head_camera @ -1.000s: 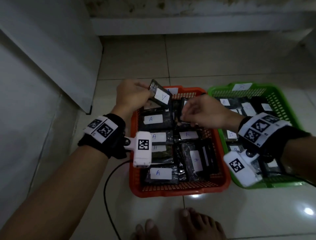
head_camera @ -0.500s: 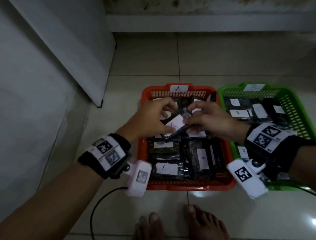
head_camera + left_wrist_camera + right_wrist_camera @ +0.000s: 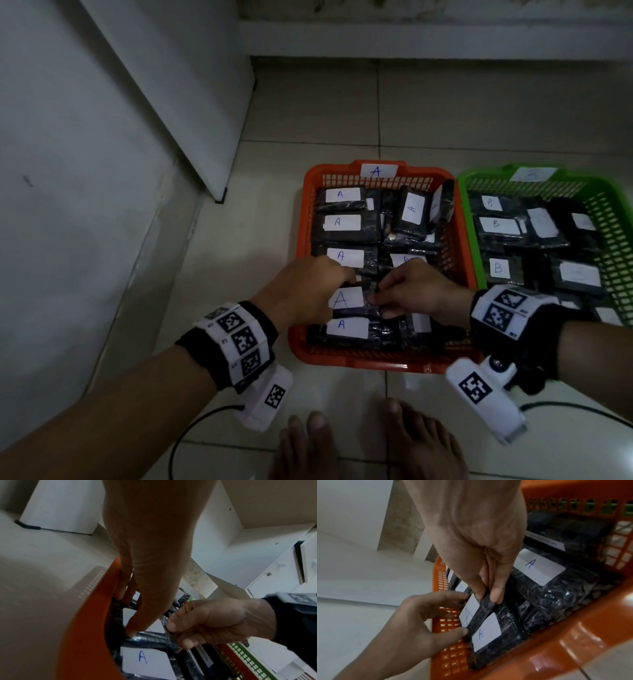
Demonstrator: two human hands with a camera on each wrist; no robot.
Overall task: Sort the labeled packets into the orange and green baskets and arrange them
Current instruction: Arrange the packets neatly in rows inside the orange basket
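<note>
An orange basket (image 3: 301, 219) tagged A holds several black packets with white A labels. A green basket (image 3: 613, 219) tagged B sits to its right with several B packets. Both hands hold one black packet (image 3: 347, 298) labelled A, tilted on edge in the basket's near-left part. My left hand (image 3: 308, 291) grips its left end, thumb and fingers around it (image 3: 469, 613). My right hand (image 3: 407, 294) pinches its right end between thumb and fingers (image 3: 152, 639). Just in front lies another A packet (image 3: 346, 329), flat.
The baskets stand on a pale tiled floor (image 3: 445, 113). A white panel (image 3: 178, 89) leans against the wall at the left. Bare feet (image 3: 370, 445) and a black cable (image 3: 191, 431) lie near the basket's front edge.
Both hands have carried the A packet from the far middle of the orange basket down to its near-left row, lowering it among the packets there. The camera view has also shifted.
</note>
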